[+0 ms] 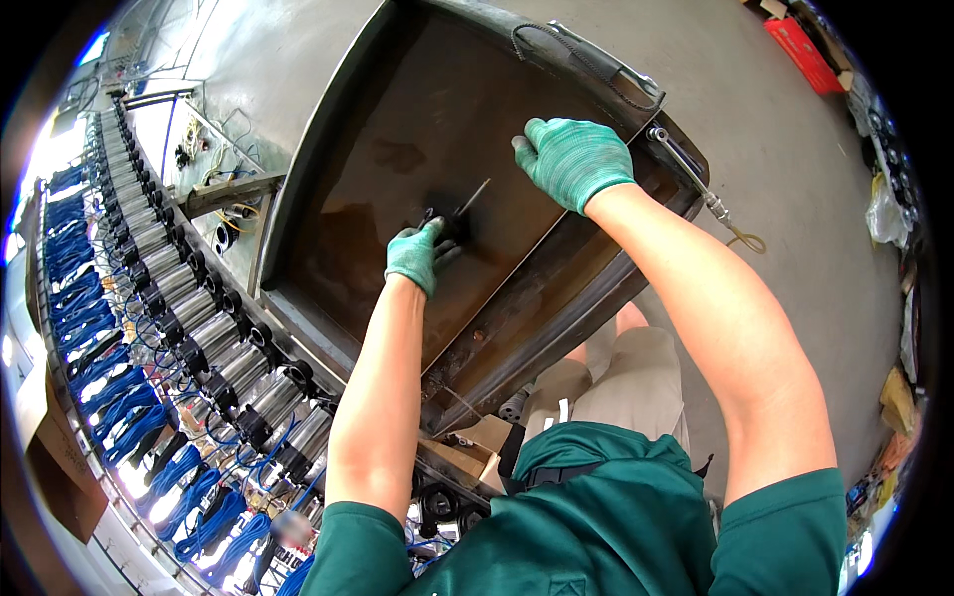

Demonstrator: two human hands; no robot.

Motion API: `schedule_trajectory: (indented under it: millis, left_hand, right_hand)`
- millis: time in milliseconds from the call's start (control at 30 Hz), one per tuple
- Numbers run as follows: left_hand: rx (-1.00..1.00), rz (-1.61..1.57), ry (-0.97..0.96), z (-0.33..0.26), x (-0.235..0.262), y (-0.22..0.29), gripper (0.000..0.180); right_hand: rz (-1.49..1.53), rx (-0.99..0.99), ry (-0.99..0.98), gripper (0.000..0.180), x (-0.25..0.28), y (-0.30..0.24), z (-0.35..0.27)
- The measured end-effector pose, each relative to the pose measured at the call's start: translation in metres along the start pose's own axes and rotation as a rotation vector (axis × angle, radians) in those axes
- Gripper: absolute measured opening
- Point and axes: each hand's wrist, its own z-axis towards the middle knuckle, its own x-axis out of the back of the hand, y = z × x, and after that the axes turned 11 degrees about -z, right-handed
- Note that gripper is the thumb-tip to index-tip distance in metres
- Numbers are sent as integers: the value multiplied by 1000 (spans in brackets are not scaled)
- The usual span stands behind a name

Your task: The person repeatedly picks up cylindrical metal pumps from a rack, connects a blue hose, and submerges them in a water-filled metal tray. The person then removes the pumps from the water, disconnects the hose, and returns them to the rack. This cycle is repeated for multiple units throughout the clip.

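Observation:
A large dark metal tray (333, 129) with a brown, stained bottom lies in front of me. My left hand (412, 258), in a green glove, is closed around a small black part (449, 228) over the tray's middle. A thin metal rod (475, 197) sticks out from that part, up and to the right. My right hand (576, 161), gloved the same way, is held over the tray's right side with its fingers curled together. Whatever may be in those fingers is hidden.
On the tray's right edge lies a silver ratchet-like tool (688, 164) with a wire loop (747, 239). A dark braided cord (586, 60) hangs at the far edge. At left runs a row of metal cylinders (214, 343) and bundled blue cables (129, 397). A cardboard box (467, 457) stands below.

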Motion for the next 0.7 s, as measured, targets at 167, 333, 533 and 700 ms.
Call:
schedule_trajectory:
  millis: [167, 333, 533, 700]
  left_hand:
    - [-65, 63, 16, -14, 22, 1, 22]
    - [-139, 136, -5, -38, 35, -5, 25]
    - [-153, 104, -73, -37, 63, -17, 22]
    - [-177, 142, -53, -36, 69, -27, 21]
  right_hand:
    - [13, -9, -39, 39, 7, -1, 0]
    - [4, 1, -14, 40, 2, -1, 0]
    - [-16, 16, 11, 40, -2, -1, 2]
    - [-38, 21, 5, 41, -2, -1, 3]
